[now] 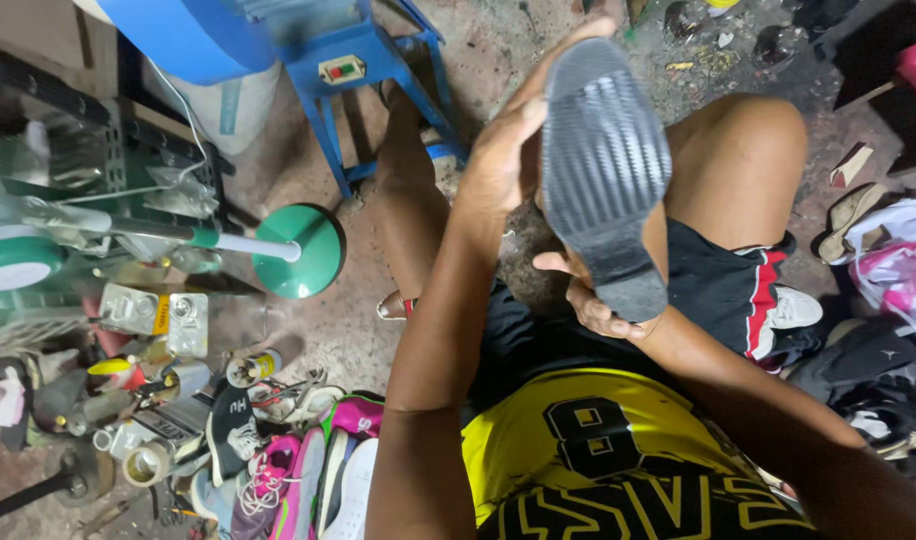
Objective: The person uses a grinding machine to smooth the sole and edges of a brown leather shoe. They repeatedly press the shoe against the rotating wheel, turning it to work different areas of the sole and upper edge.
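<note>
I hold a shoe [603,170] up with its dark grey ribbed sole facing me, toe end up and heel end down. My left hand [503,150] grips the upper left edge of the sole near the toe. At the heel, my right hand [593,300] supports the shoe from below, fingers curled under it. The shoe's upper is hidden behind the sole. My knees and lap in black shorts lie beneath.
A blue metal stand [363,80] is ahead on the concrete floor. A green fan base [303,250] and a cluttered rack sit at left. Cans, tape rolls and pink sneakers [298,470] lie at lower left. Shoes and bags [878,260] pile at right.
</note>
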Motion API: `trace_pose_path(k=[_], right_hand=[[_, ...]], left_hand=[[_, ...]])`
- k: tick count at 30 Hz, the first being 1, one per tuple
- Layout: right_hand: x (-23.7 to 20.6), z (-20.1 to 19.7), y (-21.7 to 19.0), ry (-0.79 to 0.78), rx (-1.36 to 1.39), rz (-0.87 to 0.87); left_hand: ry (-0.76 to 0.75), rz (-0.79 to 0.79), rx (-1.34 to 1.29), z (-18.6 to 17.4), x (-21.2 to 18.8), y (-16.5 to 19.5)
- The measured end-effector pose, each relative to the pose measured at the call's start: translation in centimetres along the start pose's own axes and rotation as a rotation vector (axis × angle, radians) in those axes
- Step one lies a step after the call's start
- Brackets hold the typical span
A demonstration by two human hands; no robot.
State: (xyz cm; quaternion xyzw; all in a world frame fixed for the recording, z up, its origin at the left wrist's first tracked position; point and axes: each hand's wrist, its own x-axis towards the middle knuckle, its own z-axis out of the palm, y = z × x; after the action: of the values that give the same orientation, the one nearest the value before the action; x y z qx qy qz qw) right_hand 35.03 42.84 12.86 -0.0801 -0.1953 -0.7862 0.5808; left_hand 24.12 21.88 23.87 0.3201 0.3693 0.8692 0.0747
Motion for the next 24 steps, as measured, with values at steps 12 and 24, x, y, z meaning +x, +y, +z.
trace_pose_path(k=[12, 24], right_hand=[[0.4, -8.4, -3.0, -0.347, 0.154, 0.484], [3.0, 8.9, -1.5, 0.526, -2.129, -0.454]], left_hand=[[0.127, 0.023, -0.407, 3.8, 1.8, 0.4], [0.513, 0.238, 0.107, 4.2, 0.7, 1.1]])
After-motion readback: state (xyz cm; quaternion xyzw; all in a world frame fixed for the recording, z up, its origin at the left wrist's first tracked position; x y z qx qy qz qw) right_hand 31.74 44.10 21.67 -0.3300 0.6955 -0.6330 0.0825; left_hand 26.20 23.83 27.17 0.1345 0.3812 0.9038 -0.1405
